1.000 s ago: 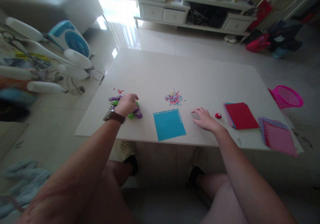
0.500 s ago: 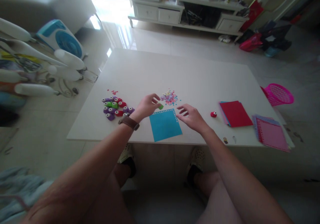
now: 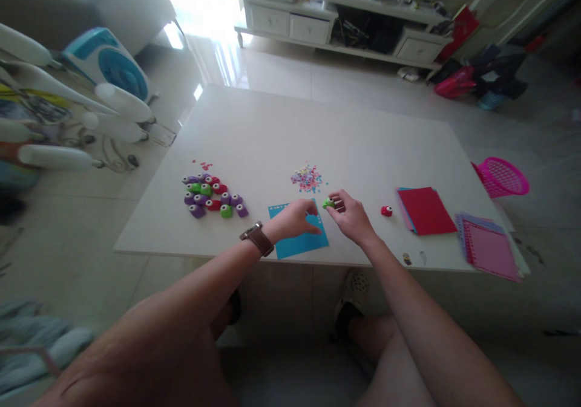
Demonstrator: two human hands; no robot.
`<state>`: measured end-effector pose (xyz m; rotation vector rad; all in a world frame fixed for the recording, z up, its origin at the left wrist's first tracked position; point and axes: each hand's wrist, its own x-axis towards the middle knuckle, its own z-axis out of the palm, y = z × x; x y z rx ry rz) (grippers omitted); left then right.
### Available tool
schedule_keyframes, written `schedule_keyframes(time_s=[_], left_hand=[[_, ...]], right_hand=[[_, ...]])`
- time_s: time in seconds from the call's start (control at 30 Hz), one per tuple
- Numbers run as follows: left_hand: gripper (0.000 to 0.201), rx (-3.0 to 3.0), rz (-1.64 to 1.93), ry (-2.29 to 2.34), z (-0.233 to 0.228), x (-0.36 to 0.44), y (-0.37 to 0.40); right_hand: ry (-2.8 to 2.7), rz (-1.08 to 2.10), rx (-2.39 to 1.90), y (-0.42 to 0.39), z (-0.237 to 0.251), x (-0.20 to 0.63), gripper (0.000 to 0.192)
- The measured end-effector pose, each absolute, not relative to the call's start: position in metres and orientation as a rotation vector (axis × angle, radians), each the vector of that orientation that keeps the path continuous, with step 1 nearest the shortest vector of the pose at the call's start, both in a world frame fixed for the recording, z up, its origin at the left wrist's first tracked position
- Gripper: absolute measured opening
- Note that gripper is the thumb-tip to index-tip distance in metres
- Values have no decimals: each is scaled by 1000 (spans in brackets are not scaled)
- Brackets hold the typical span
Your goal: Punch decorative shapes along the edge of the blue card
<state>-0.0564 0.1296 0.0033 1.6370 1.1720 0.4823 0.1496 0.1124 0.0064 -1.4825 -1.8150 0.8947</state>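
Observation:
My right hand (image 3: pixel 351 216) pinches a small green punch (image 3: pixel 327 202) just right of the blue paper square (image 3: pixel 297 242). My left hand (image 3: pixel 293 221), with a brown watch on the wrist, rests flat on that blue sheet near the front edge of the white table (image 3: pixel 281 129). A cluster of several purple, green and red punches (image 3: pixel 211 196) lies to the left. A heap of coloured paper bits (image 3: pixel 307 178) sits just behind the blue sheet. A single red punch (image 3: pixel 386 210) lies to the right of my right hand.
A stack of red and blue paper (image 3: pixel 425 210) and a pink-purple punched stack (image 3: pixel 489 245) lie at the table's right end. A pink basket (image 3: pixel 502 178) hangs past the right edge. A blue-white fan (image 3: pixel 106 62) and a white rack (image 3: pixel 68 123) stand left.
The green punch passed from my left hand to my right hand. My left hand came down onto the blue sheet, and my right hand closed on the punch beside it.

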Motion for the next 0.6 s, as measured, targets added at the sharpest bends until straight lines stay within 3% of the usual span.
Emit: schedule_keyframes(time_s=[0.1,0.23,0.33,0.47,0.6], left_hand=[[40,2009,265,1149,2,-53,110],[46,2286,110,1072,5,-46,86],[39,2340,99,1039,8,-42,80],[19,2201,263,1181,15,-42,88],[12,1753,714,1294,18,-43,104]], right_hand=[[-1644,932,-1507,115,-2,158,28],[-1275,1255,-1381,120,-8,159,49],[-1055,1419,-1262,121,-2,156,49],[-939,1509,-1161,119,4,152,42],[-852,1557,-1121,115,1,147,37]])
